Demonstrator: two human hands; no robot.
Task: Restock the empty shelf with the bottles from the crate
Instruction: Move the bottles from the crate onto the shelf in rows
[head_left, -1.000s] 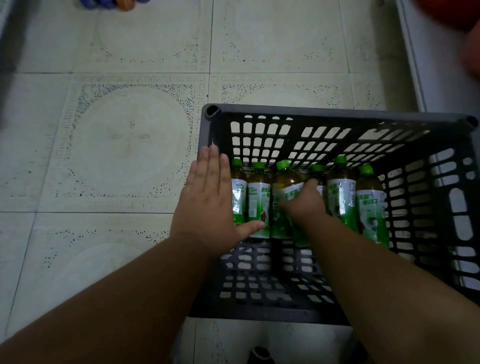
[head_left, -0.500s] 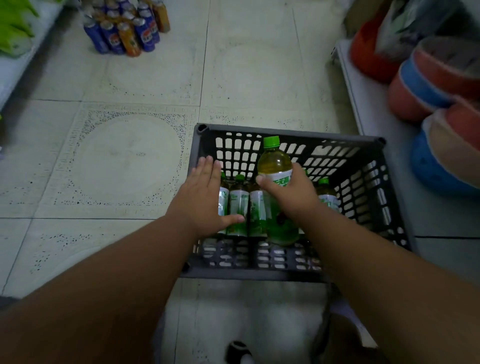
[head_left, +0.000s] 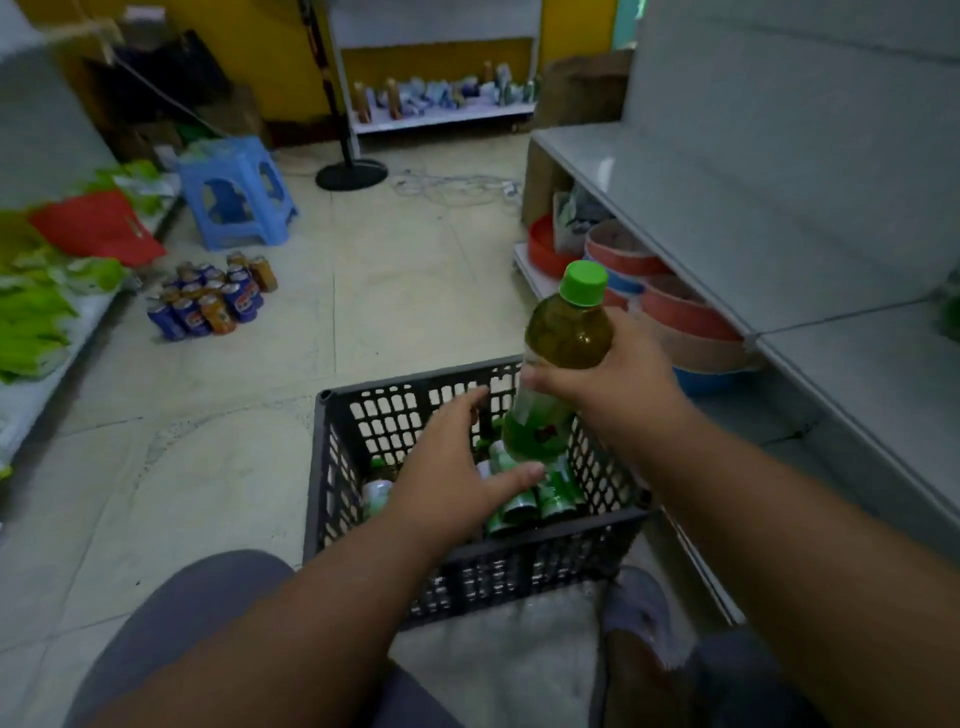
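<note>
A black slatted crate stands on the floor in front of me with several green-capped tea bottles inside. My right hand is shut on one green-capped bottle, held upright above the crate's far right corner. My left hand hovers flat over the crate with fingers spread, holding nothing. The grey empty shelf runs along the right side, level with the lifted bottle.
Stacked red and blue basins fill the lower shelf on the right. A cluster of cans sits on the floor at the left, beside a blue stool. Green packets lie on a left shelf. A fan base stands farther back.
My right hand has lifted one bottle out of the crate and raised it up to the right. The view has tilted up from the crate to the room and shelf.
</note>
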